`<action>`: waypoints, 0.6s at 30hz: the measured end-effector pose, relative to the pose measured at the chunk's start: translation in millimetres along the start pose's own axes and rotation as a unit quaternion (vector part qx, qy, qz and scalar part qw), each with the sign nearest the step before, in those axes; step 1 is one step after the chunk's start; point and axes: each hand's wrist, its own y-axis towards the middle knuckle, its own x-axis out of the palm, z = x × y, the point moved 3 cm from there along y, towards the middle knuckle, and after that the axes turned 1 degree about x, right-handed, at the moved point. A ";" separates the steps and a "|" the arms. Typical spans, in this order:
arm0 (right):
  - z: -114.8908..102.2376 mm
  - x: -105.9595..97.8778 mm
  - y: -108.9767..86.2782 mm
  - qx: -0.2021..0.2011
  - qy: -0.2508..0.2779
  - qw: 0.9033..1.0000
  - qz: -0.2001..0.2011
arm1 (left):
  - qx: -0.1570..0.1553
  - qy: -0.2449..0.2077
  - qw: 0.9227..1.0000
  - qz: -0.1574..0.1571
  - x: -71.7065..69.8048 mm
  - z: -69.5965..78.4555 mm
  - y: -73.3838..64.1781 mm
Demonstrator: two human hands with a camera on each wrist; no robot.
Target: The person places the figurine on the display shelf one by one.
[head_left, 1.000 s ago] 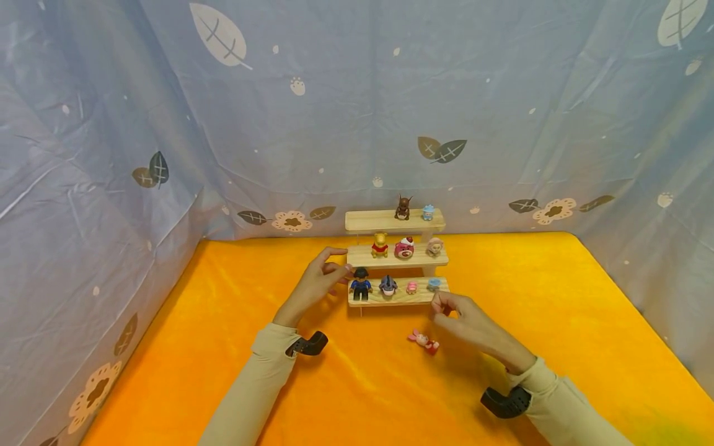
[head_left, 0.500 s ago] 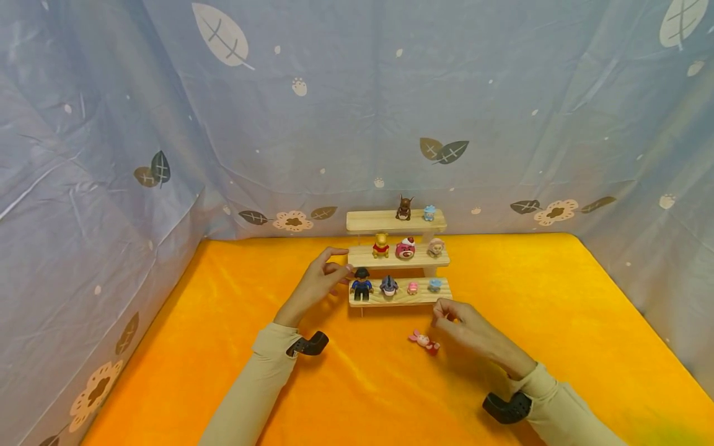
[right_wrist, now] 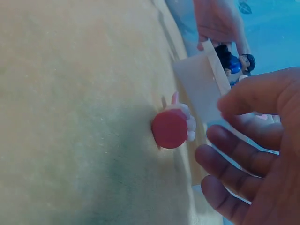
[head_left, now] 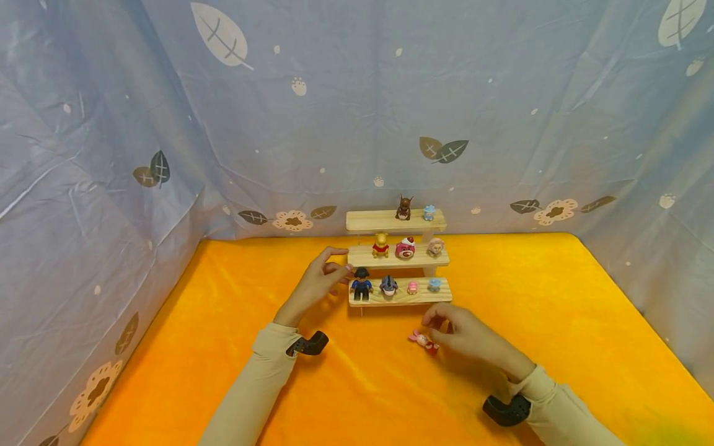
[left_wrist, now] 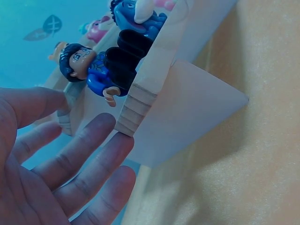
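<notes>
A small pink-and-red toy figurine with long ears lies on the yellow-orange cloth in front of a three-tier wooden display shelf. My right hand hovers just beside and above it, fingers loosely bent and holding nothing. In the right wrist view the figurine's red base faces the camera, apart from the fingertips. At the shelf's left end, my left hand rests its fairly straight fingers against the board ends. Next to them a toy figure in blue and black stands on the lowest tier.
The lowest tier also bears a grey donkey figure, a tiny pink figure and a light-blue one. Above are a yellow bear, a pink bear and a brown figure. A patterned curtain hangs behind.
My right hand has moved from the lowest tier's right end down and toward the figurine on the cloth, its fingers spreading a little. The left hand keeps its place.
</notes>
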 end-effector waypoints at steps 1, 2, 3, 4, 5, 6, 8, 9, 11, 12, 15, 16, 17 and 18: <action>-0.1 0.9 -0.3 -0.007 -0.005 1.000 -0.005 | 0.000 0.000 1.000 0.000 0.0 -0.1 0.1; -0.5 1.6 -0.6 -0.013 -0.007 1.000 -0.012 | -0.001 -0.001 1.000 0.000 0.2 -0.1 0.2; -0.5 2.6 -0.8 -0.016 -0.009 1.000 -0.019 | -0.001 -0.001 1.000 0.000 0.3 -0.2 0.5; 0.0 3.6 -1.0 -0.016 -0.010 0.999 -0.027 | -0.001 -0.001 1.000 0.000 0.3 -0.3 0.7; 0.6 4.6 -1.0 -0.015 -0.009 0.999 -0.034 | -0.001 -0.001 1.000 0.000 0.4 -0.4 0.9; 1.5 5.4 -1.1 -0.012 -0.008 0.999 -0.040 | -0.002 -0.001 1.000 0.000 0.4 -0.6 1.3; 2.6 6.5 -1.2 -0.007 -0.006 0.999 -0.048 | -0.002 -0.001 1.000 0.001 0.4 -1.2 2.2; 3.1 6.8 -1.1 -0.004 -0.007 0.999 -0.050 | -0.002 0.000 1.000 0.001 0.4 -1.4 2.5; 3.4 7.0 -0.8 -0.002 -0.013 0.999 -0.048 | -0.004 -0.001 1.000 0.001 0.5 -1.8 2.8; 3.4 6.9 -0.7 -0.001 -0.018 0.999 -0.048 | -0.004 -0.002 1.000 0.001 0.5 -1.9 2.8; 3.4 7.4 -0.1 0.007 -0.028 0.998 -0.048 | -0.004 -0.003 1.000 0.000 0.3 -2.1 2.2; 3.3 7.9 0.1 0.008 -0.027 0.998 -0.050 | -0.004 -0.003 1.000 -0.001 0.3 -2.0 1.9; 3.1 8.4 0.3 0.008 -0.026 0.998 -0.053 | -0.003 -0.002 1.000 -0.001 0.2 -1.9 1.9; 3.0 8.9 0.3 0.010 -0.023 0.998 -0.057 | -0.002 -0.001 1.000 -0.001 0.1 -2.0 1.7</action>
